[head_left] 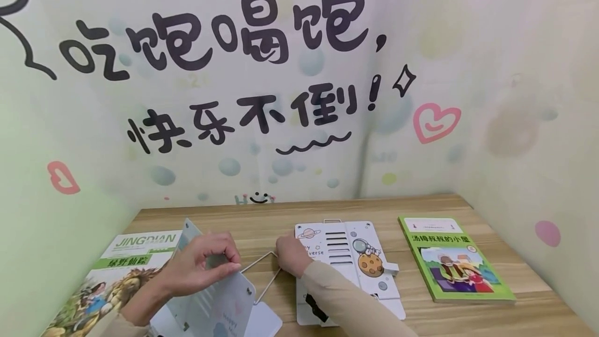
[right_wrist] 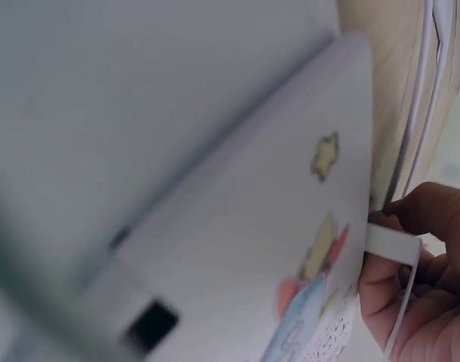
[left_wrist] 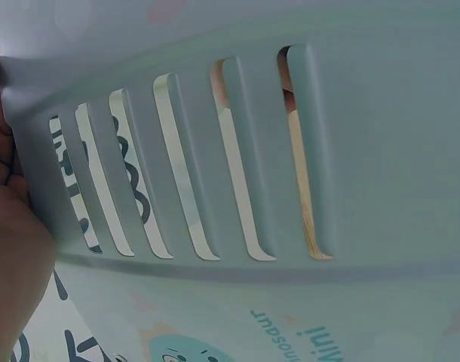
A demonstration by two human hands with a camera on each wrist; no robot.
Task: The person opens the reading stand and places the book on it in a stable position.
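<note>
In the head view my left hand grips the upper edge of a pale book stand, its slotted panel raised over a white base. A wire leg runs out behind that panel. From close up, the left wrist view shows the slotted panel with a dinosaur print, the hand at its edge. My right hand is at the left edge of a second book stand, printed with an astronaut. In the right wrist view its curled fingers hold a white page clip on that edge.
A green-bordered book lies on the wooden table at the right. Another book lies at the left, partly hidden by my left arm. A printed curtain hangs behind the table.
</note>
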